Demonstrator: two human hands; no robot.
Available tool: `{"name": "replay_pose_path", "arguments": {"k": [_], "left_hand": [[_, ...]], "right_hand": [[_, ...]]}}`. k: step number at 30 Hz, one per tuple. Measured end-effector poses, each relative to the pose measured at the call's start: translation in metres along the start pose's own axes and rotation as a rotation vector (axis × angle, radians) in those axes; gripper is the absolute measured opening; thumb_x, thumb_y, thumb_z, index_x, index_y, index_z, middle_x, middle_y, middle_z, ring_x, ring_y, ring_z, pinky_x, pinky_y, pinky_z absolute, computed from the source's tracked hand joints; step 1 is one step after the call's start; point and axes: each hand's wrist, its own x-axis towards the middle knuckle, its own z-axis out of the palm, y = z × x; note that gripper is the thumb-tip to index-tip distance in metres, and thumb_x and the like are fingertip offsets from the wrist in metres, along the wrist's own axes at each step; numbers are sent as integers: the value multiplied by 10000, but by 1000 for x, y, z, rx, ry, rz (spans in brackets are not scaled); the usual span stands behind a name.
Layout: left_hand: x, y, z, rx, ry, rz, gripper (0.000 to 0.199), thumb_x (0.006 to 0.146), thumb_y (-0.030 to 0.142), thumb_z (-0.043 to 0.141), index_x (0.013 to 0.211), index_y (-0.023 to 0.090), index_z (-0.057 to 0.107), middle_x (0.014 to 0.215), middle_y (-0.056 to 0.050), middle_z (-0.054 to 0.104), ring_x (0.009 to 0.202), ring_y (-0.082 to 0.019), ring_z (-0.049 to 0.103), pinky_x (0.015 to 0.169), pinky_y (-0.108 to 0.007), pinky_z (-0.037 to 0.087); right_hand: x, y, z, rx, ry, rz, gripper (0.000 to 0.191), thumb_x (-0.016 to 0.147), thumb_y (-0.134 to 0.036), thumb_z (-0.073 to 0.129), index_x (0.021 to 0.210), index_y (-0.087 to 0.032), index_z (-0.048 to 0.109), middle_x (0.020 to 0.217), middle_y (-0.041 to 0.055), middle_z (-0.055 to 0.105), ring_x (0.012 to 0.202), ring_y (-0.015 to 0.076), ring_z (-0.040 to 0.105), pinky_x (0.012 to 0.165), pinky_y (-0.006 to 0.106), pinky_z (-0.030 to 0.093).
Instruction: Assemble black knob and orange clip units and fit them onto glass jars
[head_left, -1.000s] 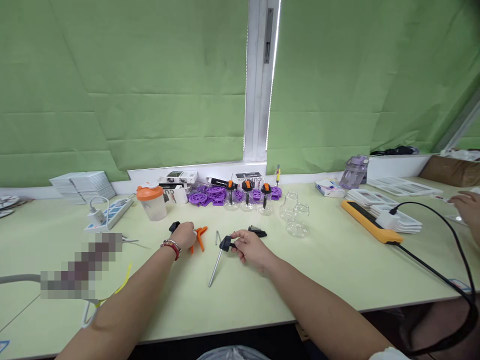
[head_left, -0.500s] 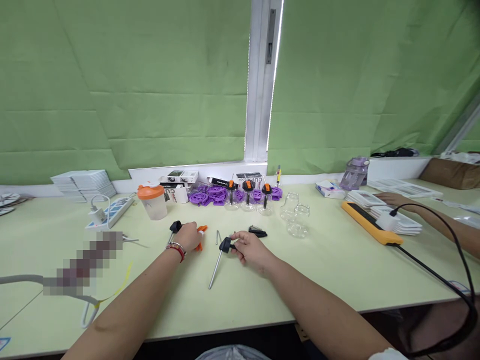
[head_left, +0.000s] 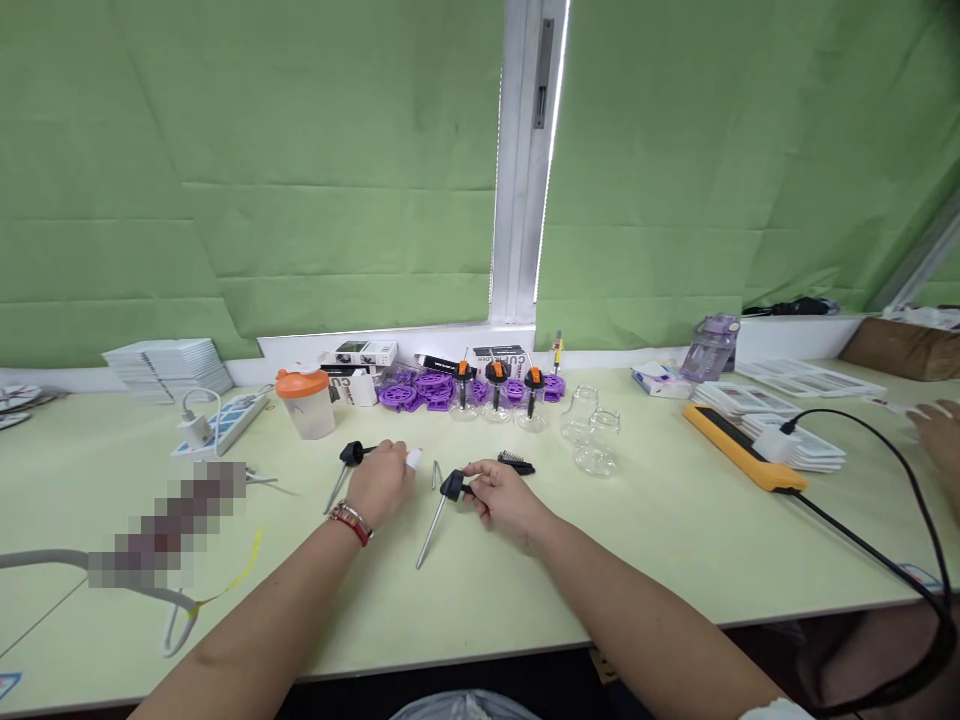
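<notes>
My right hand (head_left: 504,497) pinches the short stem of a black bottle pourer (head_left: 452,486), whose thin metal tube slants down toward the table's near side. My left hand (head_left: 382,483) is closed, palm down, around a small orange and white plastic piece (head_left: 414,458); most of that piece is hidden under the fingers. Just left of this hand lies a second black pourer (head_left: 350,455) with a metal tube. Between my hands are thin metal pins (head_left: 436,475). Behind my right hand rests a black brush-like piece (head_left: 514,463) with bristles.
Several glass bottles with orange and black tops (head_left: 496,395) stand at the back before purple plastic parts (head_left: 416,391). Two clear glass bottles (head_left: 596,455) are right of them. An orange-lidded cup (head_left: 304,405), a yellow power strip (head_left: 739,447) and a co-worker's hand (head_left: 937,435) are also present.
My left hand has shifted right over the orange piece, uncovering more of the black pourer beside it. My right hand has barely moved. The co-worker's hand has moved right.
</notes>
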Motion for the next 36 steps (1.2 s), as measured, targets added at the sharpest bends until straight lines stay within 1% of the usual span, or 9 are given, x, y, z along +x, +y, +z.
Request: {"name": "replay_pose_path", "arguments": {"k": [5,9,12,14,16,19,22,29,36], "left_hand": [[-38,32,-1,-135,-206,209,235,854,318,418,1033,204,519,891,-110,645,786,-243,623,633,-315,416],[-30,26,5,-162,-92,181,364,785,46,357,1080,174,527,963,-120,648,902,-229,613,712,-302,426],[-6,-5,-3,-132,108,62,405,830,92,329,1197,133,498,1087,-147,625,1015,-237,581,812,-305,426],[9,-37,-10,-49,237,-115,421,827,103,322,1209,99,498,1090,-172,614,1003,-261,583,805,-323,433],[19,-72,-13,6,286,-301,391,793,100,347,1125,84,553,1040,-185,619,947,-274,601,756,-326,446],[24,-114,-4,7,150,-498,331,761,135,400,1014,81,606,1030,-208,625,902,-287,622,687,-321,456],[25,-132,9,-11,13,-543,317,744,163,434,989,91,621,1015,-205,650,953,-301,617,682,-316,458],[27,-126,21,-27,-55,-535,291,702,135,457,914,88,651,980,-215,662,901,-277,640,652,-286,469],[22,-115,20,15,-86,-562,375,657,172,477,973,88,661,1169,-242,568,913,-329,629,654,-373,486]], "right_hand": [[3,-2,-2,152,34,-128,273,771,-294,581,996,-162,502,646,-15,595,444,72,445,439,218,386],[-1,-6,-2,213,2,-199,399,759,-371,614,1074,-172,471,759,17,623,529,93,526,506,248,438],[-3,-8,-2,194,-19,-198,450,775,-402,604,1131,-176,450,835,41,628,589,116,572,525,265,458],[-3,-7,-3,171,-3,-176,448,776,-389,607,1136,-171,456,829,40,624,591,119,573,520,265,457],[-1,-6,-5,166,23,-158,434,771,-373,614,1122,-162,470,804,36,621,579,118,567,515,266,454],[2,-5,-8,188,56,-148,410,773,-392,606,1087,-152,499,780,37,620,560,117,560,509,268,448],[2,-5,-10,197,77,-161,402,772,-420,600,1059,-152,516,769,39,621,560,118,559,508,269,448],[8,-2,-18,170,104,-178,416,759,-459,599,1037,-161,517,759,36,630,566,118,557,509,260,449],[10,-9,-25,183,162,-206,396,736,-437,614,1006,-164,516,722,19,620,555,115,551,489,246,432]]}}
